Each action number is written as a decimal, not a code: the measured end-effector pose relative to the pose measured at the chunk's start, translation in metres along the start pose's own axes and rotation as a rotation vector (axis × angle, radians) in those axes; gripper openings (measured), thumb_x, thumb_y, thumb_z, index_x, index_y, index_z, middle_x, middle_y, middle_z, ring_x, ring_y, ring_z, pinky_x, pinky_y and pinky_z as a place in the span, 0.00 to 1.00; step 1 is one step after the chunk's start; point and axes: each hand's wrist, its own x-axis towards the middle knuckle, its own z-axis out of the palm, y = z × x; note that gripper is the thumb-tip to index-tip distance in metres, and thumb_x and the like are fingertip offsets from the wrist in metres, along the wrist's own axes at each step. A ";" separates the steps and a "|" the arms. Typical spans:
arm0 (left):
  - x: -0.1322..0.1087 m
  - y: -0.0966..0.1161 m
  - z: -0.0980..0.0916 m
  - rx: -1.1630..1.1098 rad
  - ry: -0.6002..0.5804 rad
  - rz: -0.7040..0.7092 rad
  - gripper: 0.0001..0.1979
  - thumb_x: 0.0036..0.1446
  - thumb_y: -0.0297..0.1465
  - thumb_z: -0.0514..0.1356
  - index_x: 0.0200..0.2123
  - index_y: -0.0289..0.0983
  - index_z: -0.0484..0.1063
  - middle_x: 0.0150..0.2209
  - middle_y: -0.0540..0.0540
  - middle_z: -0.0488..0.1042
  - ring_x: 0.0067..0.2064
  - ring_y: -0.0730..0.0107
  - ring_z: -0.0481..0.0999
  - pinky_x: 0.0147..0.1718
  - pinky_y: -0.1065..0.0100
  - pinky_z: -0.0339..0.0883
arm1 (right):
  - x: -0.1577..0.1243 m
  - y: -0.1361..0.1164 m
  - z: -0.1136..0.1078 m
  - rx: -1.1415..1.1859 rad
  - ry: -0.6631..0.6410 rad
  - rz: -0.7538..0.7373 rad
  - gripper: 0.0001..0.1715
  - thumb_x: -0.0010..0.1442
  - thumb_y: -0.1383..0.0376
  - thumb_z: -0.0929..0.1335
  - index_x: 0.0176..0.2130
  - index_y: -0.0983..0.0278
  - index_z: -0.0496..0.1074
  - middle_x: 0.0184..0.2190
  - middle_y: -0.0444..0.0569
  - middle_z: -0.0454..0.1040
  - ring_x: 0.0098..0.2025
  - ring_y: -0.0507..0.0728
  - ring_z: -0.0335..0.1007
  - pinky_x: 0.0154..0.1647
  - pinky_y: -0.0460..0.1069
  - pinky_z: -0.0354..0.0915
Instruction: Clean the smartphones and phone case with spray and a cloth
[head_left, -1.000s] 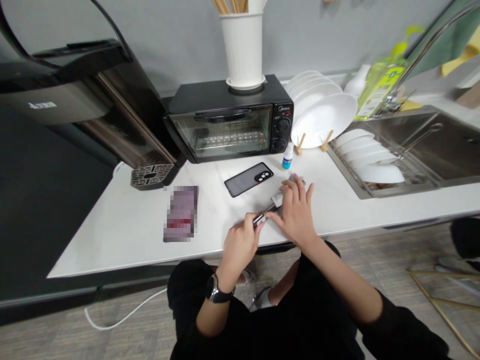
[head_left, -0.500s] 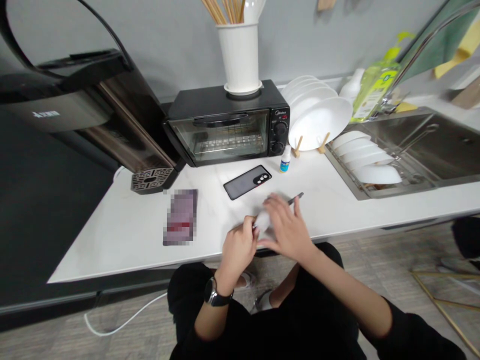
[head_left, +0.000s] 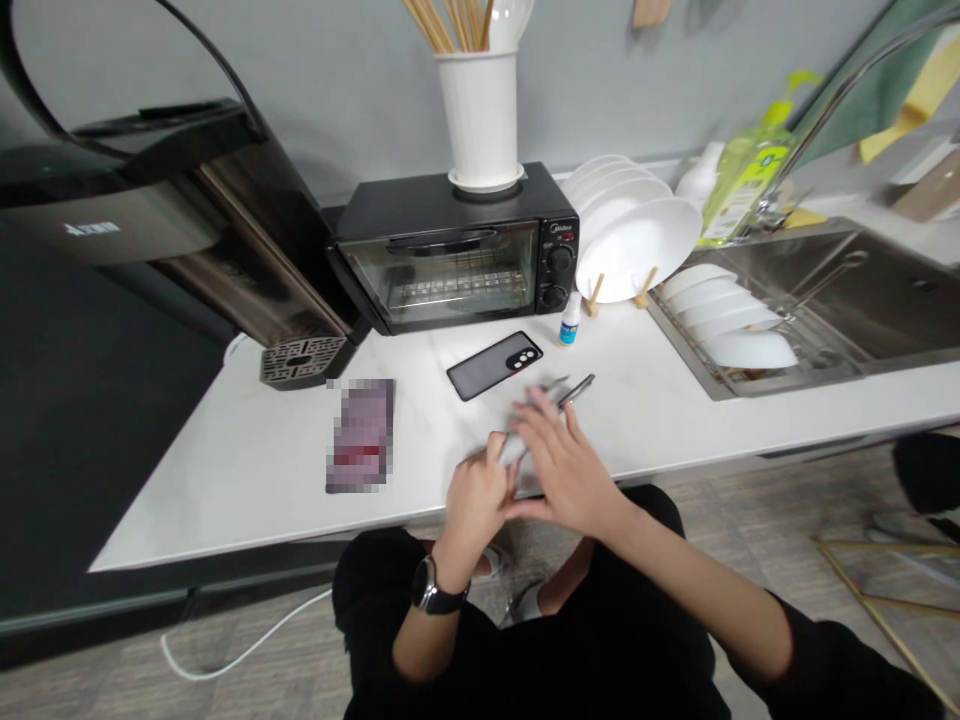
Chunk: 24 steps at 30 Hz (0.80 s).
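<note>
My left hand [head_left: 478, 492], with a watch on the wrist, is closed around the near end of a blurred pale, thin thing [head_left: 513, 449] whose kind I cannot make out. Over its far part lies my right hand [head_left: 564, 462], fingers stretched and thumb apart, touching it or just above. A slim dark, silvery tool [head_left: 577, 388] pokes out past the right fingers; whether it joins the pale thing is hidden. Beyond the hands, a dark-framed phone case [head_left: 493, 366] lies on the counter [head_left: 247, 480]. A small white bottle with a blue label [head_left: 570, 322] stands behind it.
A pixelated purplish flat item [head_left: 363, 435] lies to the left. Behind stand a drinks machine [head_left: 247, 240], a toaster oven [head_left: 450, 275] topped by a white utensil holder [head_left: 480, 120], and racked plates [head_left: 637, 245]. At right, bowls [head_left: 724, 315] sit by the sink [head_left: 892, 300].
The right hand has shifted slightly left and toward me over the pale thing. The dark tool's end has moved left, and a second thin tip shows beside it.
</note>
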 end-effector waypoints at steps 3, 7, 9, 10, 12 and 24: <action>0.000 0.001 -0.001 -0.010 0.013 -0.001 0.08 0.74 0.31 0.52 0.51 0.37 0.67 0.33 0.45 0.80 0.31 0.59 0.83 0.29 0.66 0.70 | 0.001 -0.001 0.000 -0.011 0.022 0.045 0.51 0.70 0.36 0.56 0.71 0.72 0.57 0.70 0.69 0.64 0.78 0.73 0.46 0.75 0.75 0.43; 0.000 0.000 0.001 -0.005 0.019 -0.027 0.08 0.74 0.31 0.52 0.52 0.37 0.67 0.31 0.46 0.80 0.31 0.59 0.83 0.29 0.66 0.69 | 0.001 0.001 0.001 -0.044 0.088 0.134 0.56 0.69 0.33 0.56 0.72 0.75 0.55 0.73 0.72 0.57 0.79 0.79 0.35 0.72 0.78 0.47; 0.000 0.000 0.001 0.032 -0.005 -0.013 0.09 0.71 0.29 0.53 0.52 0.36 0.67 0.33 0.44 0.81 0.31 0.59 0.83 0.30 0.66 0.70 | 0.000 -0.001 0.001 0.013 -0.025 -0.081 0.57 0.69 0.32 0.55 0.73 0.73 0.53 0.74 0.68 0.56 0.80 0.74 0.38 0.75 0.73 0.47; 0.000 0.000 0.001 0.037 -0.009 -0.011 0.09 0.71 0.29 0.54 0.52 0.36 0.67 0.34 0.44 0.81 0.31 0.59 0.84 0.30 0.66 0.70 | -0.001 -0.001 0.001 0.024 -0.046 -0.118 0.56 0.69 0.33 0.54 0.74 0.72 0.52 0.74 0.67 0.57 0.79 0.71 0.42 0.76 0.71 0.46; 0.001 0.000 0.001 0.020 0.003 -0.019 0.08 0.73 0.31 0.53 0.51 0.37 0.67 0.33 0.45 0.81 0.31 0.59 0.84 0.30 0.66 0.70 | -0.002 0.001 0.000 -0.009 0.023 0.031 0.56 0.70 0.34 0.54 0.75 0.72 0.49 0.74 0.68 0.58 0.79 0.72 0.44 0.76 0.73 0.44; 0.000 0.001 0.002 0.002 0.030 -0.075 0.07 0.73 0.32 0.53 0.49 0.38 0.68 0.31 0.45 0.81 0.30 0.59 0.83 0.27 0.67 0.67 | -0.006 -0.012 0.002 -0.035 0.033 0.057 0.58 0.70 0.35 0.58 0.76 0.76 0.46 0.75 0.71 0.54 0.80 0.75 0.37 0.74 0.75 0.47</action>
